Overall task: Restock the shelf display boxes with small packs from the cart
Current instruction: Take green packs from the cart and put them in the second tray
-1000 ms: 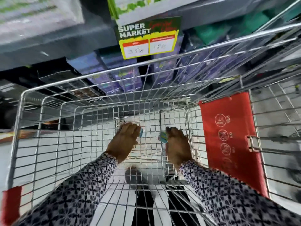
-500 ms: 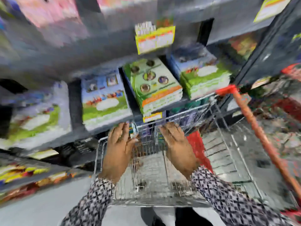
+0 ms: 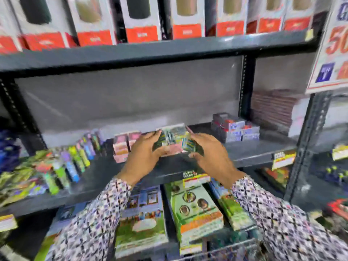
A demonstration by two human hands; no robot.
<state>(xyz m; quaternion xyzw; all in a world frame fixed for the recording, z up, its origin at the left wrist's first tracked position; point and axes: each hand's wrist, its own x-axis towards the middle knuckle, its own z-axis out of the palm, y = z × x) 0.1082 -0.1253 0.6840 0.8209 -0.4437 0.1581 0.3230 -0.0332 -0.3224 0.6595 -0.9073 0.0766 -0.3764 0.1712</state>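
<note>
A pink display box (image 3: 174,150) stands on the middle shelf (image 3: 252,153), with colourful small packs (image 3: 172,135) upright inside it. My left hand (image 3: 143,155) is at the box's left side, fingers and thumb closed around a dark green small pack (image 3: 157,142). At the box's right side, my right hand (image 3: 211,154) pinches a teal small pack (image 3: 188,144) just over the rim. Both packs are blurred. Only the top wire rim of the cart (image 3: 222,248) shows, at the bottom edge.
Two more pink display boxes (image 3: 124,146) stand left of my hands, past them a row of slim coloured packs (image 3: 79,157). Grey stacked boxes (image 3: 235,129) sit to the right. Large flat boxes (image 3: 194,210) fill the shelf below, red-and-white cartons (image 3: 141,21) the shelf above.
Both hands have risen out of the cart with packs and reached the middle shelf. The view has swung up from the cart basket to the shelving.
</note>
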